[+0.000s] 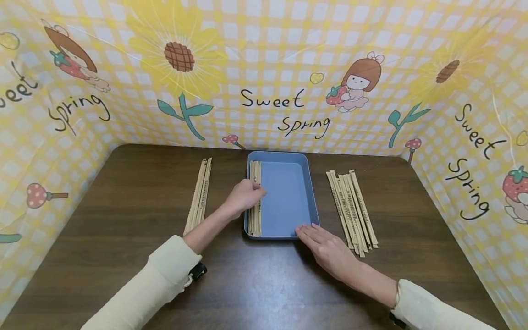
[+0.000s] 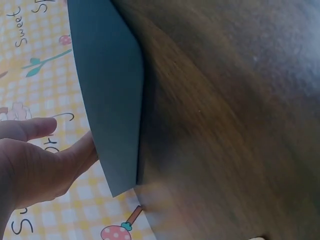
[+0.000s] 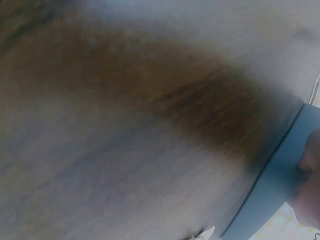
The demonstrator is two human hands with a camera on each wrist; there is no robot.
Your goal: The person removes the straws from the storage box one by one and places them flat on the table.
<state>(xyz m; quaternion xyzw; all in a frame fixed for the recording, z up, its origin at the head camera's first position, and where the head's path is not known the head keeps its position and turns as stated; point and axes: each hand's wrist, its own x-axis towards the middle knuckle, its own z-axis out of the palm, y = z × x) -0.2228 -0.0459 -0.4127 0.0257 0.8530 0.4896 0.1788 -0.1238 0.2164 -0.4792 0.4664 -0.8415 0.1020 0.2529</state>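
A blue rectangular tray point(image 1: 284, 183) lies on the table. Along its left wall runs a row of slim paper-wrapped sticks point(image 1: 255, 220), set lengthwise. My left hand point(image 1: 245, 197) reaches over that wall, fingertips right at the sticks and partly blocking them from above. Seen from the left wrist, the thumb point(image 2: 37, 128) stands apart from the fingers, whose tips vanish behind the tray wall point(image 2: 112, 100). At the near right corner my right hand point(image 1: 330, 250) holds the tray, fingers over the rim; the right wrist view catches part of it against the outer wall point(image 3: 275, 195).
Left of the tray lie a few more wrapped sticks point(image 1: 200, 197), close by the left forearm. A loose, fanned pile of several sticks point(image 1: 350, 211) lies on the right, beyond the right hand. Yellow checked cloth point(image 1: 264, 68) walls off the back and sides of the brown table point(image 1: 255, 284).
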